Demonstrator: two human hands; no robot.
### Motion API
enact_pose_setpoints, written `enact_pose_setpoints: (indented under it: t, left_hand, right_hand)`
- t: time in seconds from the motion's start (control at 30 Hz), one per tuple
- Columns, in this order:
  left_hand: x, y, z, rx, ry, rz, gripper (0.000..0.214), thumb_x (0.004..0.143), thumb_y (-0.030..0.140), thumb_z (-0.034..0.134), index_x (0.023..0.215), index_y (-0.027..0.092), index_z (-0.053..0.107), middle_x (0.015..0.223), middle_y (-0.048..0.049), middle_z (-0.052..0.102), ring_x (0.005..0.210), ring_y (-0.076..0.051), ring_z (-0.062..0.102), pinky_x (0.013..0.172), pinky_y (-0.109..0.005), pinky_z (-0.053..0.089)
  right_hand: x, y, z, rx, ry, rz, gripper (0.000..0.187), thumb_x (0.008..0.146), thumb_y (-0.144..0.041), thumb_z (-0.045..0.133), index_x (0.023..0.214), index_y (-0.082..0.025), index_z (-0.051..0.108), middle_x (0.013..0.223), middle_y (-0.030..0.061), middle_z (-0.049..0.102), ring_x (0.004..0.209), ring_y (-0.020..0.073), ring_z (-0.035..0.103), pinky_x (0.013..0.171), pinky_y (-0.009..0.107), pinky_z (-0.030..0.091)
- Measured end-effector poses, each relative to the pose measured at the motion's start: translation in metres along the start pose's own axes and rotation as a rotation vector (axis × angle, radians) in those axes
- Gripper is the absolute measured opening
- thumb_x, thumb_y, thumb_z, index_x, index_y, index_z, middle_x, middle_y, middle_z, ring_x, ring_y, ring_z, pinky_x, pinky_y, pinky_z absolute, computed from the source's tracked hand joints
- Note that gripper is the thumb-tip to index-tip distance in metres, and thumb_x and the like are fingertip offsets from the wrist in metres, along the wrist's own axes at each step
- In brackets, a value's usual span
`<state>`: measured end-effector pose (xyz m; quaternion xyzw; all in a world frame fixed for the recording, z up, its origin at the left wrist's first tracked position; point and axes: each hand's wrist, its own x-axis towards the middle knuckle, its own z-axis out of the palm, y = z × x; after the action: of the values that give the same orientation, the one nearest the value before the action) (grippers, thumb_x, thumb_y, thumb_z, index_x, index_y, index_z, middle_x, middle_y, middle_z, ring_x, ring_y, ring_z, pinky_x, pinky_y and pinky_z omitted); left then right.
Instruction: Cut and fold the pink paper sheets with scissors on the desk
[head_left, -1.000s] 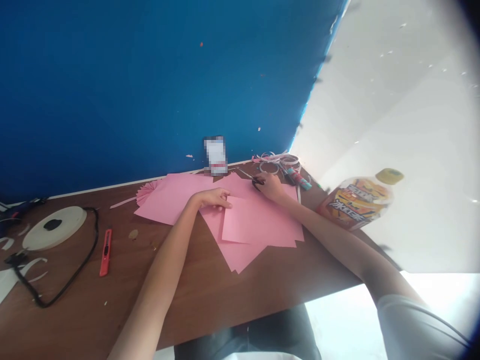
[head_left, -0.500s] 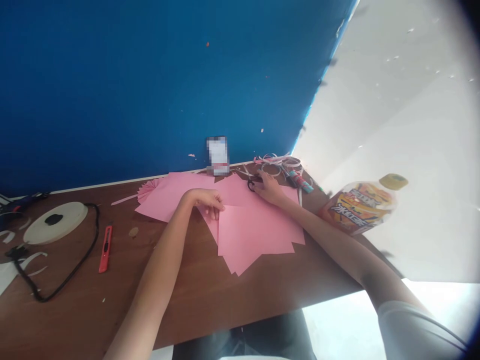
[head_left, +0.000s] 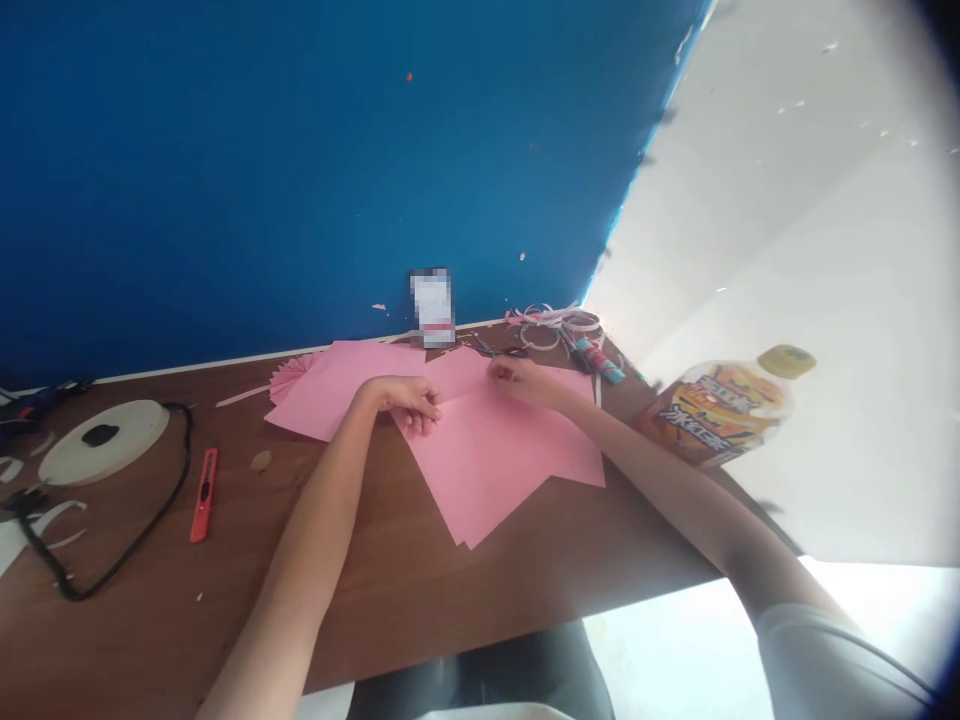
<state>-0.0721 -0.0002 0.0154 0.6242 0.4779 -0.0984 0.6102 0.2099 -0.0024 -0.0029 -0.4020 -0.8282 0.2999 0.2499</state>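
Pink paper sheets [head_left: 495, 460] lie overlapped at odd angles on the brown table in front of me. My left hand [head_left: 414, 402] is closed at their left side, thumb and fingers pinching a paper edge. At the far side, my right hand [head_left: 519, 382] has its fingers curled together over the pink paper. A faint paper edge runs between the two hands; how the right fingertips grip it is partly hidden. Just behind the right hand rest dark-handled scissors [head_left: 514, 351], untouched. Another pink sheet [head_left: 330, 385] lies to the left, beside a pleated pink paper fan [head_left: 291, 376].
A red box cutter [head_left: 203, 495] lies left, near a cream disc [head_left: 105, 443] with a black cable [head_left: 154, 535]. A phone [head_left: 433, 308] leans against the blue wall. Paper strips [head_left: 551, 322], a glue stick [head_left: 600, 361] and a drink bottle [head_left: 716, 410] are at right.
My right hand has let go of the scissors and moved slightly left and nearer. The top pink sheet has shifted, its near corners no longer spread over the stack. My left hand barely moved.
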Motion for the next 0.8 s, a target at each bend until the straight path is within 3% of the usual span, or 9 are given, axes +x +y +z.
enact_pose_setpoints:
  t: [0.03,0.13,0.23,0.37,0.5,0.8]
  left_hand:
    - [0.000,0.000,0.001,0.000,0.010,0.002,0.040,0.066,0.045,0.075,0.077,0.015,0.051,0.075,-0.0096,0.071,0.060,-0.016,0.067,0.048,-0.020,0.047]
    - [0.000,0.000,0.001,0.006,0.021,0.006,0.040,0.066,0.045,0.074,0.079,0.014,0.052,0.076,-0.0101,0.071,0.060,-0.015,0.067,0.048,-0.019,0.047]
    - [0.001,0.000,0.000,0.012,-0.002,-0.001,0.041,0.065,0.044,0.075,0.080,0.015,0.050,0.075,-0.0096,0.071,0.058,-0.015,0.066,0.049,-0.020,0.048]
    - [0.001,0.000,0.000,0.013,-0.015,0.013,0.042,0.065,0.043,0.075,0.076,0.016,0.045,0.071,-0.0072,0.070,0.055,-0.015,0.065,0.048,-0.021,0.048]
    - [-0.001,0.002,0.002,0.013,-0.002,0.027,0.039,0.065,0.041,0.075,0.076,0.016,0.047,0.070,-0.0067,0.070,0.056,-0.015,0.065,0.049,-0.022,0.048]
    - [0.002,0.004,-0.002,0.144,-0.057,0.090,0.034,0.066,0.042,0.075,0.071,0.015,0.055,0.062,-0.0057,0.067,0.041,-0.006,0.045,0.041,-0.017,0.031]
  right_hand:
    - [0.002,0.007,0.000,-0.061,0.137,0.015,0.016,0.080,-0.023,0.052,0.091,-0.018,0.062,0.091,0.0054,0.066,0.078,0.0163,0.057,0.072,0.029,0.043]
    - [0.006,0.029,0.000,-0.149,0.357,0.046,0.018,0.078,-0.019,0.049,0.092,-0.017,0.061,0.090,0.0068,0.065,0.079,0.0189,0.057,0.074,0.031,0.043]
    - [0.007,0.044,0.000,-0.356,0.564,0.080,0.025,0.077,-0.015,0.045,0.095,-0.016,0.062,0.102,0.0111,0.064,0.097,0.0256,0.053,0.086,0.038,0.040]
    - [0.005,0.053,0.003,-0.566,0.570,0.204,0.040,0.078,-0.015,0.043,0.115,-0.014,0.057,0.115,0.0165,0.059,0.107,0.0332,0.047,0.090,0.047,0.034]
    - [0.003,0.057,0.006,-0.612,0.529,0.228,0.046,0.080,-0.014,0.039,0.125,-0.014,0.050,0.115,0.0176,0.059,0.107,0.0338,0.046,0.090,0.049,0.032]
    - [0.002,0.062,0.005,-0.632,0.527,0.325,0.031,0.085,-0.013,0.035,0.104,-0.016,0.058,0.106,0.0173,0.059,0.102,0.0335,0.046,0.085,0.048,0.032]
